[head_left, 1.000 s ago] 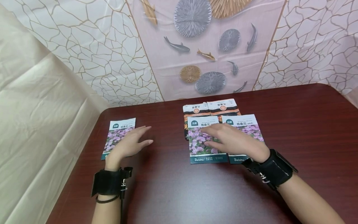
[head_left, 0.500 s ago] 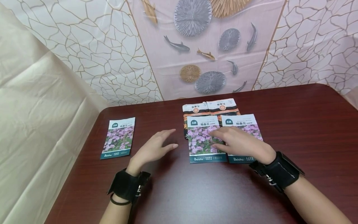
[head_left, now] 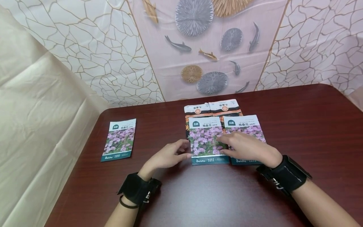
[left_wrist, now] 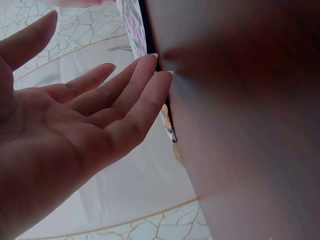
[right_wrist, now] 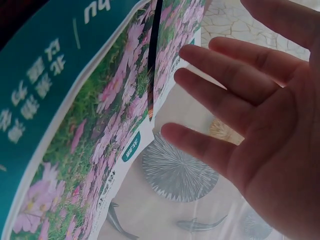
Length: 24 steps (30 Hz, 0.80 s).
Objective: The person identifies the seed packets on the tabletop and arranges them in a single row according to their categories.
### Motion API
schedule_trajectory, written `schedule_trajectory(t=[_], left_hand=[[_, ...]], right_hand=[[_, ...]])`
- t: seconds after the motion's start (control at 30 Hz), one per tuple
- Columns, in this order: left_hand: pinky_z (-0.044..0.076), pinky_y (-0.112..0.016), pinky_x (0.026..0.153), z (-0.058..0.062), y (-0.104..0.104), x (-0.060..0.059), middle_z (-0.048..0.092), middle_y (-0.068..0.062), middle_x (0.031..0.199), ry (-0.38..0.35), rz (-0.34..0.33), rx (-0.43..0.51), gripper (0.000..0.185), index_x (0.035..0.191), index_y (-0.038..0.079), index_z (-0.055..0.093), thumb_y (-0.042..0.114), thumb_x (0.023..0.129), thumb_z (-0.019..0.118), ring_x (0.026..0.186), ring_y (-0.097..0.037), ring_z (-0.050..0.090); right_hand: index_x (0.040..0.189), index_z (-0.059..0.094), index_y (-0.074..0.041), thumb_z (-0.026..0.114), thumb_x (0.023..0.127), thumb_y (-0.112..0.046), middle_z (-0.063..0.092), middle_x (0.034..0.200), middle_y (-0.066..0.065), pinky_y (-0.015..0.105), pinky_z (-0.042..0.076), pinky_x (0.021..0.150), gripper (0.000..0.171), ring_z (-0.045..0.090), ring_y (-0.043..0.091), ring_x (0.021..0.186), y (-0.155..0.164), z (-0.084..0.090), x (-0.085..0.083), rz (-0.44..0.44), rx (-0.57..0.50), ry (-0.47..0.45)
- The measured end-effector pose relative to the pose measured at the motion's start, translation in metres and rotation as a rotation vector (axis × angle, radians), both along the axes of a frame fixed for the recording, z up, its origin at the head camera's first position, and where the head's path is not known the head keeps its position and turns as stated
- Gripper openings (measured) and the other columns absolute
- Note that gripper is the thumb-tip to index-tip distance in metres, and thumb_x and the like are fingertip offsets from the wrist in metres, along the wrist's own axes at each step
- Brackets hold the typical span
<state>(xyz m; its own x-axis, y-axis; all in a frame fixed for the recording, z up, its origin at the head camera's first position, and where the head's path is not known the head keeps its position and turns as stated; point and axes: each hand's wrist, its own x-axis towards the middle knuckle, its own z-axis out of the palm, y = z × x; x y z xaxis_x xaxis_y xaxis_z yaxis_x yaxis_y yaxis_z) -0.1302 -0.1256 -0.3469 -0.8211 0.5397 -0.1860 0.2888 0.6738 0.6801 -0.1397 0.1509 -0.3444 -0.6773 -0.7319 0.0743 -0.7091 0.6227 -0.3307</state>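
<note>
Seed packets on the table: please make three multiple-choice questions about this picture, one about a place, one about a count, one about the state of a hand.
1. Where does the single packet lie?
A. apart, to the left of the group
B. on top of the group
C. under the right hand

2. How many packets with pink flowers are on the table?
A. one
B. three
C. five

3. How is the left hand?
A. a fist on the table
B. holding a packet in the air
C. fingers straight, tips at the left edge of the middle packet

Answers: 1 A, it lies alone near the table's left side. 2 B, one alone and two side by side. 3 C, the head view shows its fingertips at that edge.
</note>
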Motion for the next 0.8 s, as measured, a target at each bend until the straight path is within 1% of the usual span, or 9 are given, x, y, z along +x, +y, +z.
schedule_trajectory(t=[0.1,0.2,0.27,0.33,0.37,0.43,0.5,0.57,0.8], left_hand=[[0.046,-0.036,0.088,-0.0018,0.0008,0.0003,0.055,-0.012,0.118,-0.023,-0.002,0.028,0.049,0.131,0.002,0.044,0.028,0.092,0.056,0.108,-0.022,0.053],[0.045,-0.036,0.088,-0.0019,0.0017,0.0010,0.055,-0.012,0.118,-0.034,0.011,0.047,0.047,0.129,0.002,0.045,0.028,0.092,0.056,0.108,-0.022,0.053],[0.045,-0.037,0.089,-0.0017,0.0021,0.0013,0.055,-0.012,0.118,-0.039,0.019,0.053,0.046,0.128,0.001,0.046,0.029,0.092,0.056,0.108,-0.022,0.053],[0.044,-0.037,0.089,-0.0019,0.0028,0.0014,0.055,-0.012,0.118,-0.041,0.028,0.055,0.046,0.128,0.001,0.047,0.028,0.092,0.057,0.108,-0.023,0.052],[0.044,-0.038,0.089,-0.0020,0.0032,0.0015,0.055,-0.012,0.118,-0.041,0.032,0.053,0.047,0.128,0.001,0.047,0.028,0.091,0.057,0.108,-0.023,0.052],[0.044,-0.038,0.090,-0.0024,0.0042,0.0016,0.055,-0.012,0.118,-0.043,0.036,0.050,0.047,0.128,0.001,0.046,0.029,0.091,0.057,0.109,-0.023,0.052],[0.044,-0.038,0.091,-0.0028,0.0051,0.0018,0.055,-0.013,0.119,-0.044,0.033,0.049,0.048,0.128,0.000,0.046,0.029,0.091,0.057,0.109,-0.023,0.052],[0.043,-0.038,0.091,-0.0026,0.0058,0.0022,0.054,-0.013,0.120,-0.051,0.022,0.050,0.048,0.129,0.000,0.045,0.029,0.092,0.056,0.110,-0.023,0.051],[0.044,-0.037,0.091,-0.0017,0.0063,0.0033,0.052,-0.013,0.123,-0.100,-0.003,0.074,0.050,0.132,0.001,0.042,0.029,0.093,0.054,0.112,-0.023,0.051]], right_hand=[[0.114,0.062,0.000,0.065,0.085,-0.019,0.065,0.104,0.011,0.034,0.053,0.069,0.034,0.064,0.018,0.085,0.0005,0.0007,0.0004,0.010,0.017,-0.026],[0.114,0.063,-0.001,0.065,0.085,-0.019,0.067,0.100,0.010,0.028,0.052,0.062,0.034,0.063,0.011,0.075,0.0011,0.0015,0.0010,0.020,0.033,-0.055],[0.113,0.063,-0.001,0.064,0.086,-0.019,0.068,0.096,0.009,0.024,0.048,0.058,0.033,0.058,0.004,0.063,0.0014,0.0023,0.0018,0.026,0.034,-0.076],[0.112,0.064,-0.001,0.064,0.086,-0.018,0.068,0.093,0.009,0.023,0.045,0.055,0.032,0.054,-0.001,0.058,0.0020,0.0027,0.0024,0.034,0.032,-0.092],[0.111,0.064,-0.001,0.064,0.086,-0.018,0.068,0.092,0.009,0.023,0.047,0.056,0.031,0.054,-0.002,0.057,0.0023,0.0028,0.0027,0.038,0.030,-0.100],[0.110,0.064,-0.001,0.064,0.086,-0.018,0.068,0.093,0.009,0.025,0.049,0.058,0.030,0.057,0.001,0.059,0.0029,0.0031,0.0034,0.038,0.031,-0.119],[0.110,0.065,0.000,0.064,0.086,-0.018,0.068,0.095,0.010,0.030,0.052,0.063,0.030,0.063,0.006,0.069,0.0034,0.0030,0.0038,0.037,0.034,-0.134],[0.110,0.064,0.000,0.063,0.086,-0.017,0.068,0.096,0.010,0.033,0.053,0.066,0.030,0.065,0.011,0.075,0.0037,0.0030,0.0040,0.035,0.037,-0.148],[0.110,0.065,-0.001,0.063,0.086,-0.017,0.068,0.097,0.010,0.035,0.053,0.068,0.029,0.064,0.011,0.076,0.0046,0.0027,0.0037,0.035,0.032,-0.156]])
